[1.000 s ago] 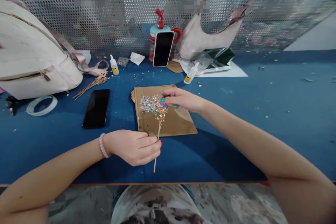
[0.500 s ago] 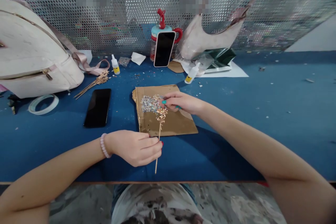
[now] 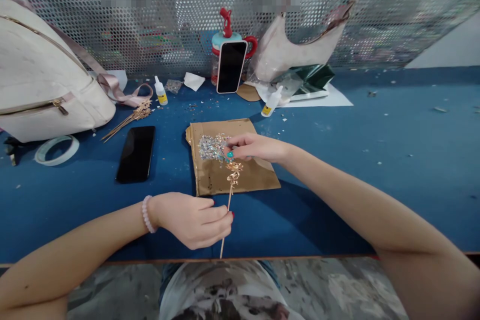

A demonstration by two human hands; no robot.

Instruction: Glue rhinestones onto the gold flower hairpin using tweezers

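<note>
My left hand [image 3: 197, 220] is closed around the thin stem of a gold hairpin [image 3: 233, 178], whose ornate top points away from me over the cardboard. My right hand [image 3: 249, 147] has its fingers pressed together at the right edge of a pile of small sparkling stones [image 3: 210, 147], just above the hairpin's top; what its fingertips hold, if anything, is too small to make out. The brown cardboard piece [image 3: 255, 177] lies under the stones on the blue table.
A black phone [image 3: 135, 154], a tape roll [image 3: 57, 150] and more gold hairpins [image 3: 127, 119] lie left. Behind are glue bottles [image 3: 161, 91] [image 3: 272, 102], an upright phone [image 3: 231, 67] against a red-handled cup [image 3: 227, 37], a backpack [image 3: 48, 75] and a handbag [image 3: 300, 50].
My left hand and the hairpin have moved slightly nearer to me. My right fingertips have shifted slightly down and left beside the stones. The whole view has shifted a little.
</note>
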